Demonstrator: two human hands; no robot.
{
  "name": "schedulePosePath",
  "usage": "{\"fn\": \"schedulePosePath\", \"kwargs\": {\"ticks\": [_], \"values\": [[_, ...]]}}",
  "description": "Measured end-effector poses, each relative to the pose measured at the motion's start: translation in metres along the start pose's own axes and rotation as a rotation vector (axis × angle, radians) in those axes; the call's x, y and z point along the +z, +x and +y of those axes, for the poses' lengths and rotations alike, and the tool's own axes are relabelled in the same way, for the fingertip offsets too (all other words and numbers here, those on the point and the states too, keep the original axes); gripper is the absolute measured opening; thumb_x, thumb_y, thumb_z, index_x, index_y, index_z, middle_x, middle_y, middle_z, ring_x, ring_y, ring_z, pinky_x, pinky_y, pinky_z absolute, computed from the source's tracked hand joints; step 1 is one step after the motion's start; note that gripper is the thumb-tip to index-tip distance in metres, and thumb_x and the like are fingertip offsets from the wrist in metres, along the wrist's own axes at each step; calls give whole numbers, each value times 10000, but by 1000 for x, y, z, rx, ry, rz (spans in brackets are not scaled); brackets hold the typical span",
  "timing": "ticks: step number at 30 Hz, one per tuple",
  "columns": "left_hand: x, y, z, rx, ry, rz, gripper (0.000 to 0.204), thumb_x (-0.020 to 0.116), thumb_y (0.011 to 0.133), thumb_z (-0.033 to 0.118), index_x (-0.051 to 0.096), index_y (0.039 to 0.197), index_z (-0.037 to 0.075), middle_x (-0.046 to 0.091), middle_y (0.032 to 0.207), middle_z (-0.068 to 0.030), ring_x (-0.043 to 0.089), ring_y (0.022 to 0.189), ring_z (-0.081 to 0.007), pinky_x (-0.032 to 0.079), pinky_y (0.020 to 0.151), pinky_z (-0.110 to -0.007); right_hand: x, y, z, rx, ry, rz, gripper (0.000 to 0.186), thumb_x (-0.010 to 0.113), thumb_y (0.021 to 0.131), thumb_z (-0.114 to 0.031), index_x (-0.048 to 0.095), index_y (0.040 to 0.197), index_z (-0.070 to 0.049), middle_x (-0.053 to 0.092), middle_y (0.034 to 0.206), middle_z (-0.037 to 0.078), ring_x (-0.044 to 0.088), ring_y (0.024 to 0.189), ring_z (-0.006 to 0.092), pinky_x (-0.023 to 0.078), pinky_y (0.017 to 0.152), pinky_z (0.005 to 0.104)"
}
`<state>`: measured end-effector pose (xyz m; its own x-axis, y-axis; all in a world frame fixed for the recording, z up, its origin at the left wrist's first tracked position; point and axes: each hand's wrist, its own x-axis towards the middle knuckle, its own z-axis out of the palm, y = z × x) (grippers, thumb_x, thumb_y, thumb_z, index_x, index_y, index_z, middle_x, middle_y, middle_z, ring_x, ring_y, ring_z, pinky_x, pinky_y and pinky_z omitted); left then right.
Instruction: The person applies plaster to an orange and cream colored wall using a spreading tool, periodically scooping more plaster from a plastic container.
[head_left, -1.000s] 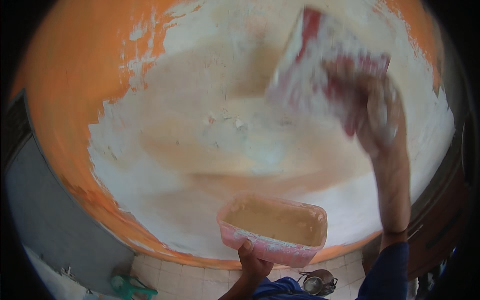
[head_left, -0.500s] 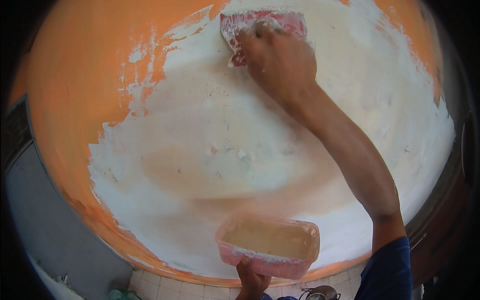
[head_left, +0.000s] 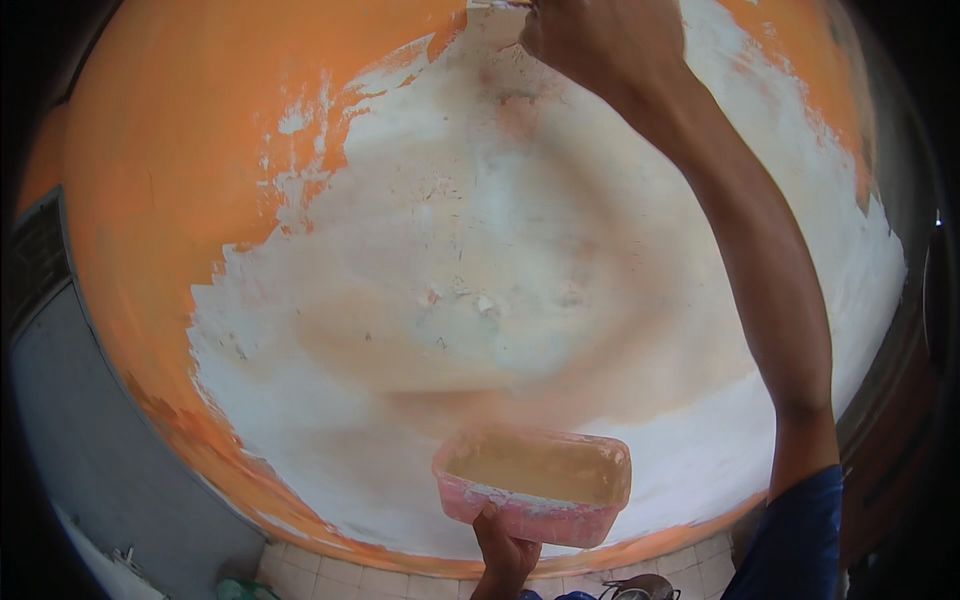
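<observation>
My right hand [head_left: 610, 40] is high on the wall at the top edge, fingers curled round a scraper [head_left: 492, 6], of which only a thin edge shows in frame. The wall carries a patchy white coat [head_left: 420, 170] with ragged borders against orange paint [head_left: 170, 150]. My left hand [head_left: 500, 545] grips a pink plastic tub [head_left: 555, 522] from below, its thumb on the near side. The tub holds a pale beige substance [head_left: 535, 470], and its rim is smeared with white.
A grey door [head_left: 110, 420] stands at the left, and dark woodwork [head_left: 870, 480] runs along the right. Below are a tiled floor [head_left: 330, 570], a green plastic object [head_left: 235, 590] at lower left and a metal object [head_left: 640, 590] at the bottom right.
My right hand with the red, white-smeared scraper swept left from the upper right, then went up to the top edge. The tub sits slightly lower in view than a second ago.
</observation>
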<state>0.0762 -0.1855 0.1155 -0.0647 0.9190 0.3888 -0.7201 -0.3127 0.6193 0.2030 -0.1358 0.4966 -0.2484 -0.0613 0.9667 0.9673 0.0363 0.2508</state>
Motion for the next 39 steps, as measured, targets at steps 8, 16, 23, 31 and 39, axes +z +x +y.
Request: {"fn": "schedulePosePath", "kwargs": {"ticks": [8, 16, 23, 31, 39], "values": [[-13, -4, -3, -28, -76, 137, 677, 465, 839, 530, 267, 1325, 103, 392, 1267, -71, 397, 1192, -249, 383, 968, -441, 27, -94, -65, -79, 426, -288, 120, 549, 792, -206, 668, 797, -189, 605, 823, 83, 599, 820, 269, 508, 612, 427], [-8, -11, -14, 62, -30, 141, 629, 445, 863, 498, 275, 1319, 100, 396, 1259, -81, 398, 1186, -244, 387, 969, -414, 20, -43, -17, -39, 276, 217, 144, 607, 736, -247, 610, 747, -104, 588, 781, 123, 599, 630, 290, 477, 530, 415], [-9, -12, -16, 39, -76, 246, 591, 509, 831, 442, 324, 1290, 119, 446, 1214, -53, 421, 1166, -238, 394, 965, -418, 75, -133, -62, -135, 129, 256, 215, 574, 700, -113, 592, 902, -41, 594, 979, 144, 586, 945, 302, 528, 676, 336], [6, -14, -11, 115, -41, 224, 546, 469, 867, 443, 330, 1277, 110, 436, 1224, -55, 434, 1149, -233, 409, 933, -408, 13, -66, -15, -18, 307, 120, 87, 592, 706, -171, 630, 774, -131, 582, 756, 131, 596, 653, 268, 465, 509, 414], [-1, -16, -5, -1, -235, 267, 600, 615, 780, 360, 354, 1266, 124, 465, 1205, -48, 457, 1141, -224, 396, 979, -407, 55, -61, -29, -203, 339, 160, 133, 631, 691, -172, 602, 799, -101, 581, 720, 92, 582, 639, 300, 488, 543, 405]]}}
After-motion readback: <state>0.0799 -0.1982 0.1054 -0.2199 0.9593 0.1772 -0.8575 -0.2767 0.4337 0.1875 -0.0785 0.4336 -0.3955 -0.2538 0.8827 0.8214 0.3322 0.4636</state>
